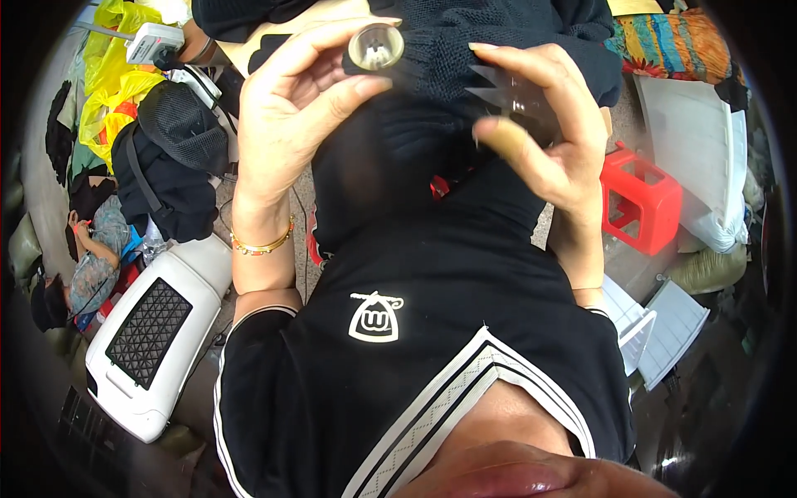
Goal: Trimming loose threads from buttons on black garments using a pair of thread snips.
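Note:
My left hand (286, 104) pinches a small round piece (378, 47) between thumb and fingers. It has a pale gold rim and a light centre; its exact kind I cannot make out. My right hand (569, 124) is curled round a thin, see-through piece (506, 91) with pointed tips facing left. The thumb of that hand is smeared by motion, and part of the piece is hidden behind the fingers. Beyond and between both hands lies dark knitted cloth (440, 50), close to the left hand's fingertips.
To the left are a white power strip (156, 43), yellow plastic bags (120, 83), a black mesh cap (183, 124) and a white case with a black grille (149, 332). A red plastic stool (639, 199) and a pale plastic bin (693, 133) stand right. Patterned fabric (672, 50) lies far right.

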Action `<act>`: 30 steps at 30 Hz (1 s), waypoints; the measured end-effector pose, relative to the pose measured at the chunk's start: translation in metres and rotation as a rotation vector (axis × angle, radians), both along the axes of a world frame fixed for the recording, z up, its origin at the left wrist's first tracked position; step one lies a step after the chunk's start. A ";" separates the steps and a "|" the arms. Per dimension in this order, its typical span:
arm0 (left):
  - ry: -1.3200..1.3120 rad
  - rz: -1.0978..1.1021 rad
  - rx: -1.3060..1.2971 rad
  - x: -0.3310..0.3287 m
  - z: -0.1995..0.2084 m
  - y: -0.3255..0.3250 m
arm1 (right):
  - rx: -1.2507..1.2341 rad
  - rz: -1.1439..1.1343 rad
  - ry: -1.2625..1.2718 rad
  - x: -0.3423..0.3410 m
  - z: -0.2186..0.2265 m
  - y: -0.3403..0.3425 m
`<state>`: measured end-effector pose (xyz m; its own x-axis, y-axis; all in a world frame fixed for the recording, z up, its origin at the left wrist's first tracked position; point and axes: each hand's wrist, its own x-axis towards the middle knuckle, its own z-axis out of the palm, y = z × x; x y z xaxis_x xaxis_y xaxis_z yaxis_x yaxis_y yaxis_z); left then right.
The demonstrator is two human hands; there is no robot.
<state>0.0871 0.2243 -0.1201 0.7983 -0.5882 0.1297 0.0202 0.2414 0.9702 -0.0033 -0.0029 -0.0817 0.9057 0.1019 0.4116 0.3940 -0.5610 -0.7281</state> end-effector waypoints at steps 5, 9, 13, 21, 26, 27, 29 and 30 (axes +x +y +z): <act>-0.102 0.108 -0.178 -0.003 -0.006 -0.008 | 0.012 -0.024 0.033 -0.003 -0.004 0.004; -0.183 0.244 -0.124 -0.003 0.000 -0.009 | 0.019 0.009 0.034 -0.002 0.001 0.000; -0.569 0.391 0.063 0.010 0.007 -0.006 | 0.121 0.021 0.065 -0.003 0.025 0.002; -0.400 0.278 -0.269 0.017 0.040 0.006 | 0.549 0.222 0.427 -0.008 0.072 0.054; -0.104 0.197 0.101 0.028 0.001 0.032 | -0.051 0.229 0.305 0.012 0.027 0.068; -0.012 0.191 0.064 0.028 -0.015 0.035 | -0.111 0.245 0.313 0.012 0.023 0.066; 0.002 0.221 0.172 0.019 -0.031 0.047 | -0.087 0.306 0.407 0.012 0.028 0.061; 0.050 0.234 0.160 0.010 -0.029 0.047 | -0.039 0.328 0.425 0.012 0.028 0.058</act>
